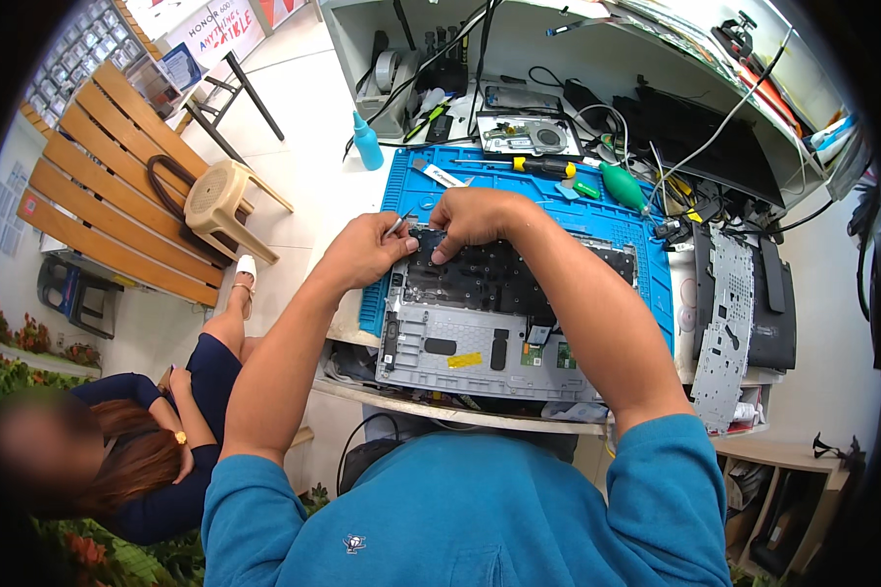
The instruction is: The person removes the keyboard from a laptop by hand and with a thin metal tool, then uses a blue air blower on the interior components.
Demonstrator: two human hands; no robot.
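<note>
A grey laptop top case (416, 364) lies underside up on a blue work mat (370, 305). Across its far half stretches a black keyboard backing (499, 279) dotted with small holes. My left hand (362, 252) is closed at its far left corner, with a thin pointed metal tool (398, 225) between the fingers. Next to it, my right hand (475, 220) bends over the far edge, thumb and fingers pinching at the black backing. The fingertips partly cover the spot they work on. A yellow tape strip (465, 360) is stuck on the case.
Beyond the case lie a yellow-black screwdriver (548, 168), a green air blower (622, 186) and a white-handled blade (440, 174). A blue bottle (367, 145) stands at the far left. A perforated metal plate (724, 323) leans at the right. A person (132, 450) sits to my left.
</note>
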